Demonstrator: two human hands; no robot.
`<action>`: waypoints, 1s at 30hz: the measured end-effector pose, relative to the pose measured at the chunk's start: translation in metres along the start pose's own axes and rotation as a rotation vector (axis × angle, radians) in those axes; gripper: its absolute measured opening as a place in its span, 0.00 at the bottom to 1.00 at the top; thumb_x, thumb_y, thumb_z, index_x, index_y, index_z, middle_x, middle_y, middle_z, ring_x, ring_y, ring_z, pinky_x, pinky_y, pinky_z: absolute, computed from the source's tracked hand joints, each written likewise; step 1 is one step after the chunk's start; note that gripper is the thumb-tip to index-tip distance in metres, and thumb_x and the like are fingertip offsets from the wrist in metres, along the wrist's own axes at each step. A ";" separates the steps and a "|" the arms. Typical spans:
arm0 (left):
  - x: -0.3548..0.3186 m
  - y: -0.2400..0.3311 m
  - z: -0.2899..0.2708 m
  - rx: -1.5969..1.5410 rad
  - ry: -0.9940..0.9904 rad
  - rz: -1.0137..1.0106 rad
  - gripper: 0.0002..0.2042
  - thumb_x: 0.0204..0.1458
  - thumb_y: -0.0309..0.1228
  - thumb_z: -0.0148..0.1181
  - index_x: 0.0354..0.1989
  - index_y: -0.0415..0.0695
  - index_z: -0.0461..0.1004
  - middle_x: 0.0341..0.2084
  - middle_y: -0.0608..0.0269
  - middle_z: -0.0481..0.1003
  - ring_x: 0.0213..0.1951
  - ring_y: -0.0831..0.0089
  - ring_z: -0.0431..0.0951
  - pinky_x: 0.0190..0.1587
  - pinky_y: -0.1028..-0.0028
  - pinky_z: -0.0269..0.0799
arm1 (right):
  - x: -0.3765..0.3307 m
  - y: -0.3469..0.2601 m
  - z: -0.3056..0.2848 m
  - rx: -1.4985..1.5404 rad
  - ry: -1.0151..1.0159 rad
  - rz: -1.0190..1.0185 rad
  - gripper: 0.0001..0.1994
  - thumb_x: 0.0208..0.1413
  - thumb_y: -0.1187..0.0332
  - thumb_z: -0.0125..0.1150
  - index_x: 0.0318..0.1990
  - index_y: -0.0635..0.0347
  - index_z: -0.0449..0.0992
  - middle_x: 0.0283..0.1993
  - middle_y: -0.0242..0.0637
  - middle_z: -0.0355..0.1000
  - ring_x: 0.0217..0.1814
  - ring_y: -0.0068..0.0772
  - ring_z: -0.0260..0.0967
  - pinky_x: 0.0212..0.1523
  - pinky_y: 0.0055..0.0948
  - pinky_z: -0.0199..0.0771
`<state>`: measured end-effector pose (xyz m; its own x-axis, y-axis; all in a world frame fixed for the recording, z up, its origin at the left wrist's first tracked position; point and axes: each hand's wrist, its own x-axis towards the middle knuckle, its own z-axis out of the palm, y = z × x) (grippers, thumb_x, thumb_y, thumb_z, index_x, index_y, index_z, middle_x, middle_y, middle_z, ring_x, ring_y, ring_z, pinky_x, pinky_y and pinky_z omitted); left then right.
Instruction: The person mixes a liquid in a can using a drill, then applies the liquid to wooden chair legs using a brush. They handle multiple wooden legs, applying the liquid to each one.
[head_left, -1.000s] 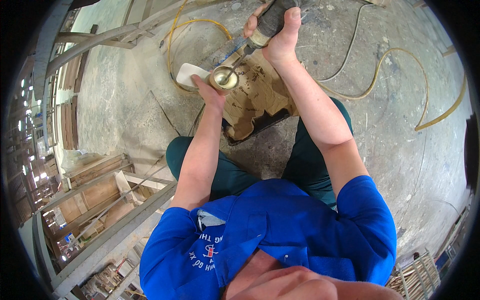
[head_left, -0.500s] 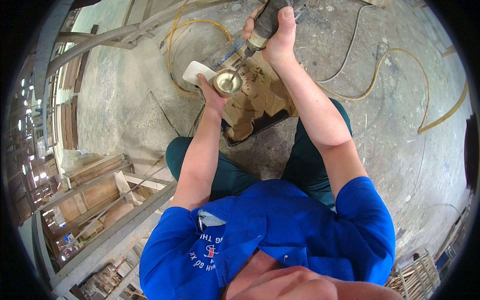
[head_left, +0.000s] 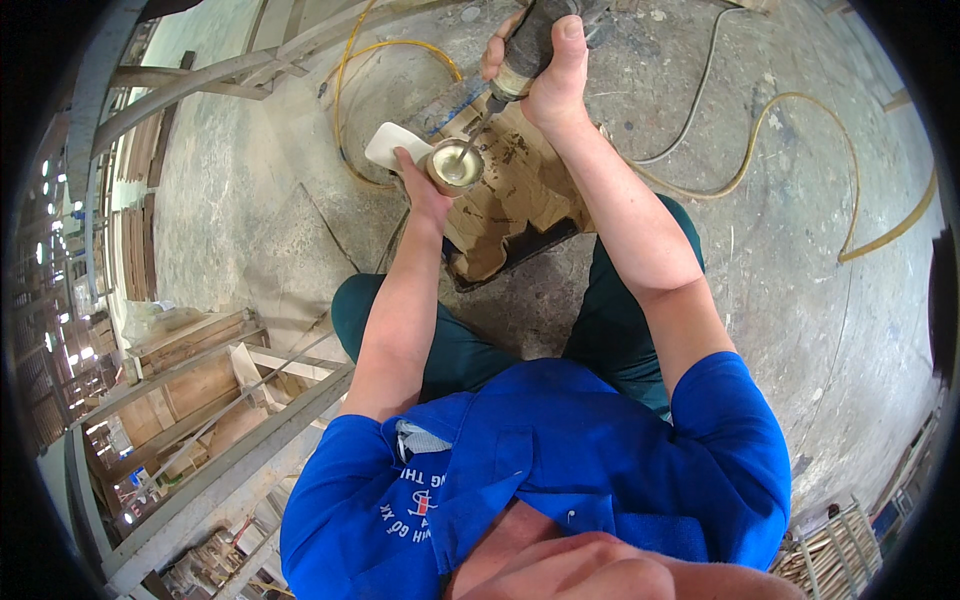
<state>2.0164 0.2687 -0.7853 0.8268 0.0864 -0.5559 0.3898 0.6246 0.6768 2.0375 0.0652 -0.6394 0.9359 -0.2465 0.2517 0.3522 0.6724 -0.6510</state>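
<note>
My left hand (head_left: pixel 428 190) is closed around the side of a small round cup (head_left: pixel 470 180) of pale, creamy liquid. A flat white piece with rounded corners (head_left: pixel 390 145) juts out beside that hand; whether the fingers grip it too, I cannot tell. Up and to the right, my right hand (head_left: pixel 560 85) grips a dark power drill (head_left: pixel 530 45). From its chuck a thin metal rod (head_left: pixel 480 132) slants down into the liquid, and the rod's lower end is hidden there. Beneath the cup lies a stained brown cardboard sheet (head_left: pixel 520 180).
A yellow hose (head_left: pixel 345 110) loops on the concrete floor to the left. Another yellow hose (head_left: pixel 745 165) and a grey cable (head_left: pixel 705 75) curve across the right. Metal frame bars (head_left: pixel 230 450) and wooden pieces (head_left: pixel 180 390) stand at the lower left.
The drill and my right hand have shifted very slightly left. The hose on the right has moved a little. My left hand and the cup stay in place.
</note>
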 end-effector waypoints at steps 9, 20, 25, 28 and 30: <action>0.000 0.001 -0.003 0.029 0.012 0.000 0.39 0.54 0.63 0.32 0.52 0.34 0.63 0.47 0.51 0.70 0.51 0.61 0.70 0.54 0.63 0.66 | -0.001 -0.002 0.000 -0.029 -0.016 -0.010 0.33 0.50 0.35 0.48 0.30 0.64 0.72 0.22 0.38 0.71 0.21 0.29 0.68 0.24 0.25 0.70; -0.016 0.004 0.015 0.047 0.080 0.066 0.38 0.55 0.63 0.31 0.50 0.34 0.63 0.45 0.51 0.70 0.48 0.62 0.71 0.52 0.64 0.69 | 0.000 0.002 0.000 0.024 0.011 0.001 0.34 0.49 0.34 0.49 0.31 0.64 0.72 0.22 0.39 0.71 0.21 0.29 0.68 0.24 0.25 0.70; -0.012 0.005 0.008 0.001 0.021 0.009 0.37 0.55 0.62 0.31 0.51 0.35 0.62 0.45 0.51 0.69 0.49 0.61 0.71 0.52 0.62 0.68 | -0.001 0.001 0.003 0.036 0.020 -0.003 0.34 0.48 0.33 0.49 0.30 0.64 0.72 0.22 0.39 0.71 0.21 0.30 0.68 0.24 0.26 0.70; -0.010 0.004 0.007 0.003 0.024 0.009 0.37 0.55 0.62 0.31 0.51 0.36 0.61 0.46 0.51 0.68 0.49 0.60 0.71 0.52 0.60 0.68 | 0.000 0.001 0.002 0.028 0.011 -0.011 0.35 0.47 0.33 0.49 0.30 0.64 0.71 0.21 0.39 0.71 0.21 0.31 0.68 0.24 0.26 0.70; -0.009 0.003 0.007 0.003 0.034 0.005 0.36 0.55 0.62 0.31 0.52 0.36 0.60 0.46 0.51 0.68 0.49 0.61 0.70 0.52 0.59 0.69 | 0.001 0.001 0.000 0.027 0.010 -0.013 0.34 0.47 0.33 0.49 0.30 0.64 0.71 0.21 0.39 0.70 0.21 0.31 0.68 0.24 0.27 0.70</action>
<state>2.0128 0.2644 -0.7753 0.8141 0.1159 -0.5690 0.3872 0.6219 0.6806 2.0387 0.0653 -0.6400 0.9313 -0.2620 0.2532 0.3642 0.6878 -0.6279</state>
